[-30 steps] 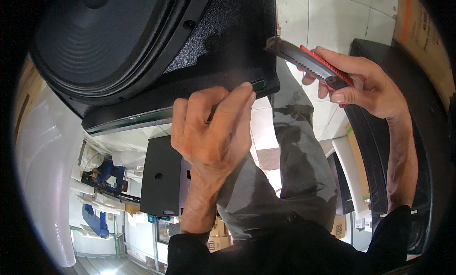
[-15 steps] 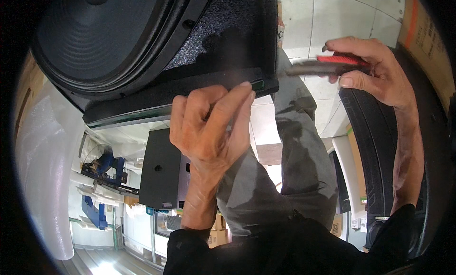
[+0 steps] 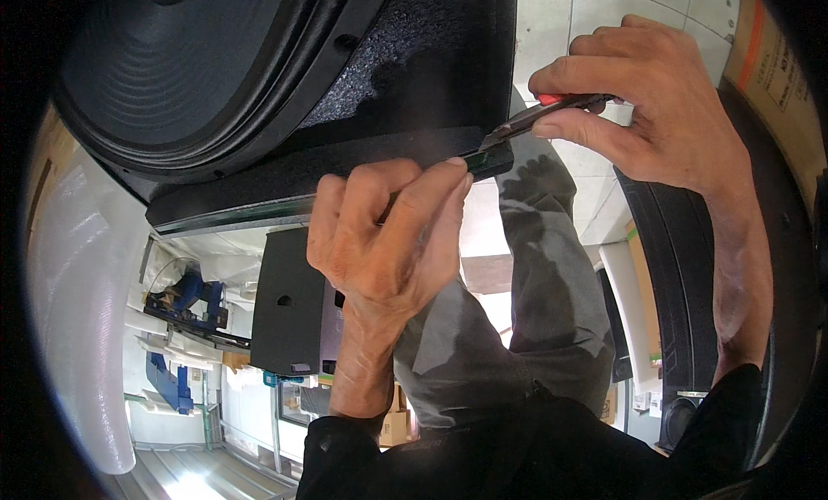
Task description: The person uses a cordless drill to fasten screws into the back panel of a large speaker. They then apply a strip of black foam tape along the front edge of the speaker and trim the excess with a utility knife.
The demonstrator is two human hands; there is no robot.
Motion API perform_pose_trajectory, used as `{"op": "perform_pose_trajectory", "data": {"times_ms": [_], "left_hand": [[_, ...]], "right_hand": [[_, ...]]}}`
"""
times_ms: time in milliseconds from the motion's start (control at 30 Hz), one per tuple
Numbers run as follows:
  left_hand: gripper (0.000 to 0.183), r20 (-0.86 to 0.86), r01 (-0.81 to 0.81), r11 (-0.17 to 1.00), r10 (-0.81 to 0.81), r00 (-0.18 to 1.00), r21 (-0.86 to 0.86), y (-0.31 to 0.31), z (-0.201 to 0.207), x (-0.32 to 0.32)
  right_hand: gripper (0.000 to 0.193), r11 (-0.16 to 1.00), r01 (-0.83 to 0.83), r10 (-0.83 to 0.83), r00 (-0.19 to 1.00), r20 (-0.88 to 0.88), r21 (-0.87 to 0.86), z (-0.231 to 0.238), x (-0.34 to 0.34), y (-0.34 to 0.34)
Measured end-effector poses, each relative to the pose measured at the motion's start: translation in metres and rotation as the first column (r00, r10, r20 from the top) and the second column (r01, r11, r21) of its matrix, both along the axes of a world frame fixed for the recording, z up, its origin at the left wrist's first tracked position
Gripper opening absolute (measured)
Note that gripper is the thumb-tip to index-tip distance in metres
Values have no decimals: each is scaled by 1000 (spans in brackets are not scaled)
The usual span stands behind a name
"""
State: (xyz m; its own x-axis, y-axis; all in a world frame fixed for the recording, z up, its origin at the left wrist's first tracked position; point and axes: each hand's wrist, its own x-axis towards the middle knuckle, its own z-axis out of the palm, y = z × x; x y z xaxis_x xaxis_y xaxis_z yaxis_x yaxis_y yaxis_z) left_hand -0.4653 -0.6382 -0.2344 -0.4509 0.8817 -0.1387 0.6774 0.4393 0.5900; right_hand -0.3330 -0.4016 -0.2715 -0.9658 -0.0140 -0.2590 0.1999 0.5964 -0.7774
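Observation:
A large black speaker cabinet with a round cone fills the upper left. Along its near edge runs a narrow, dark, glossy strip with a greenish sheen. My left hand has thumb and index finger pinched on this strip close to the cabinet's right corner. The fingertips hide part of it. My right hand grips a utility knife with a red part, between thumb and fingers. Its blade points left and its tip meets the corner just beyond my left fingertips; whether it touches the strip I cannot tell.
My grey-trousered legs are below the cabinet corner. Another black cabinet stands lower left, beside clear plastic wrapping. A black ridged panel and a cardboard carton stand at the right, with pale floor tiles at the top.
My right hand has turned and moved the knife left, bringing the blade to the cabinet corner by my left fingertips. My left hand keeps its pinch in nearly the same place.

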Motion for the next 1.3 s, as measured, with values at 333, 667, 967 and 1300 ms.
{"op": "perform_pose_trajectory", "data": {"times_ms": [333, 667, 967, 1300], "left_hand": [[28, 25, -46, 999, 46, 999, 7, 5, 0, 1], [36, 137, -48, 980, 76, 988, -193, 18, 15, -4], [34, 145, -55, 976, 86, 986, -210, 17, 15, -4], [34, 142, -55, 977, 85, 986, -204, 18, 16, -3]], "right_hand": [[36, 992, -62, 55, 996, 66, 112, 9, -26, -2], [27, 988, -151, 142, 969, 201, 26, 24, -40, 6], [26, 986, -170, 165, 960, 224, 0, 16, -41, 8], [24, 974, -228, 218, 940, 261, 9, 14, -42, 9]]}}
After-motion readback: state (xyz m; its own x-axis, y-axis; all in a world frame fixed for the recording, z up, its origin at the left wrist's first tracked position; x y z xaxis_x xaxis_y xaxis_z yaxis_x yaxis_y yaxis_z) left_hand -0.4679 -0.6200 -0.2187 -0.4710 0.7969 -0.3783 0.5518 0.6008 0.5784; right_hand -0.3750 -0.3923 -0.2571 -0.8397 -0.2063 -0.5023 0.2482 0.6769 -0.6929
